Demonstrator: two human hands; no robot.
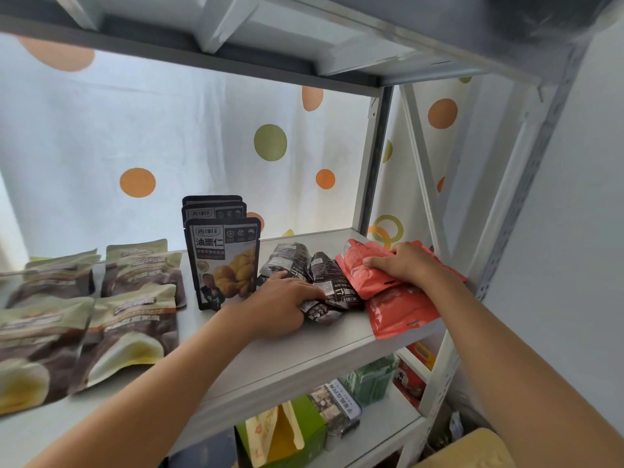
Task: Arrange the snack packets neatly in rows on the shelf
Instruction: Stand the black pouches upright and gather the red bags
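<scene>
While left hand (282,304) grips dark packet (329,292) — right hand (410,263) presses red packet (363,271) (flat).

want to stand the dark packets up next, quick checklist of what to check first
1. Left hand has hold of a lying dark packet: ok, fingers curled over its near end.
2. Right hand free to help: not ok, it presses on the red packets.
3. Standing row to line up with: ok, upright, several deep.
4. Bare shelf in front to work on: ok.
5. Red packets safely on the shelf: not ok, the lower one overhangs the front edge.
6. Second dark packet undamaged: cannot tell.
</scene>
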